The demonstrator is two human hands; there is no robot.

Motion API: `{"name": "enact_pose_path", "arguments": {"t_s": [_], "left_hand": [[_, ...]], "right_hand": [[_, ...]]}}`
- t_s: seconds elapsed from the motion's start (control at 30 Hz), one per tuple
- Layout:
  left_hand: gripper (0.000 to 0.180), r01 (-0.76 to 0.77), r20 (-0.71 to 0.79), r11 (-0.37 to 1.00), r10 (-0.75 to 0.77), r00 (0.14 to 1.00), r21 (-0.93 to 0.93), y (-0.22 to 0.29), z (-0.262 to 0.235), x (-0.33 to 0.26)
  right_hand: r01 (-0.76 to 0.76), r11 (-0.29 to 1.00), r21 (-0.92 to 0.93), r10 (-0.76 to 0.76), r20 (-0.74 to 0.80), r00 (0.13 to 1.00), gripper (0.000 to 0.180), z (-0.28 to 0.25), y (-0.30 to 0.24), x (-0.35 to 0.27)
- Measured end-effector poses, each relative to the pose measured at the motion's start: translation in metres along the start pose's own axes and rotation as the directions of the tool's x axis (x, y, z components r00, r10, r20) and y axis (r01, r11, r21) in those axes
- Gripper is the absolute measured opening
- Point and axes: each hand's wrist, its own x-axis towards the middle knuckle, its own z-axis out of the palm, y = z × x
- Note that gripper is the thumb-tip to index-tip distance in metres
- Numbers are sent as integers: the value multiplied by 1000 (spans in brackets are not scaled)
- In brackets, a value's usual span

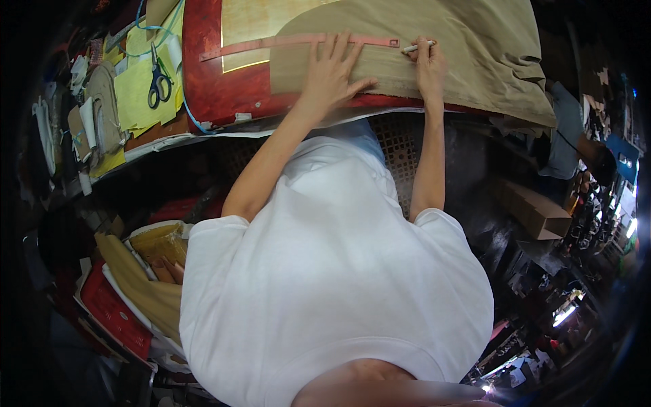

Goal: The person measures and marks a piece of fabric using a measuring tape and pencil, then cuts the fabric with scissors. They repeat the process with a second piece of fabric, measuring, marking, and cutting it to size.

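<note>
A sheet of khaki fabric (468, 61) covers much of the red work table (203, 95) and sags over its right end. Across the cloth and the red top lies a long pinkish-red ruler (285, 45). My left hand (331, 73) rests flat on the fabric with its fingers spread, their tips on the ruler. Just past the ruler's right end, my right hand (428, 64) is closed around a short whitish marking pen (417, 47), whose tip points left toward the ruler. Whether the tip touches the cloth I cannot tell.
Blue-handled scissors (159, 85) lie on yellow paper (132, 98) at the left, among stacked pattern pieces (102, 95). A blue cord (186, 108) runs along there. Fabric rolls and a red crate (115, 312) stand lower left. A cardboard box (536, 210) sits at the right.
</note>
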Motion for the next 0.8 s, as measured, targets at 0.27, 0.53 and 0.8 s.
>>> {"name": "enact_pose_path", "arguments": {"t_s": [0.27, 0.53, 0.8], "left_hand": [[75, -14, 31, 1000, 14, 999, 14, -10, 5, 15], [69, 6, 11, 999, -6, 1000, -45, -6, 4, 10], [70, -33, -24, 989, 30, 999, -145, -14, 18, 10]], "right_hand": [[-46, 995, 94, 51, -52, 997, 35, 1, 0, 1], [217, 968, -127, -203, 113, 973, 33, 49, -35, 20], [499, 852, -158, -425, 350, 835, 28, 151, -62, 20]]}}
